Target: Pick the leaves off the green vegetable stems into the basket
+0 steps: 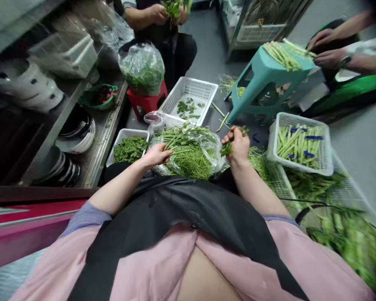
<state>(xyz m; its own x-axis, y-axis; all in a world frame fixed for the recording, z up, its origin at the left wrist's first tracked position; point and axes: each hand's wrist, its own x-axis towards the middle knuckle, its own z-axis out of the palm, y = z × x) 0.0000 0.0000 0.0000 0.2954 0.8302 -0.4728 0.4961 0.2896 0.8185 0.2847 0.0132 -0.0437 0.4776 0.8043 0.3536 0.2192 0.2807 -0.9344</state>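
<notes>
My left hand (158, 155) is closed round the ends of thin green stems (174, 140), which reach up and right over a clear plastic bag (213, 144). Loose green stems (192, 161) fill that bag in front of my lap. To its right, my right hand (239, 146) is closed on some leafy greens (227, 149), with leaves showing on both sides of the fingers. A small white basket (121, 134) of green leaves stands left of the bag. Behind the bag is a larger white basket (212, 86) with a few leaves on its bottom.
A bagged bunch of greens (144, 71) rests on a red stool (138, 100). Two people work opposite, one at a teal stool (253, 79) bearing stalks. At the right stands a white basket (303, 165) of tied stalks; metal shelves (97, 142) run along the left.
</notes>
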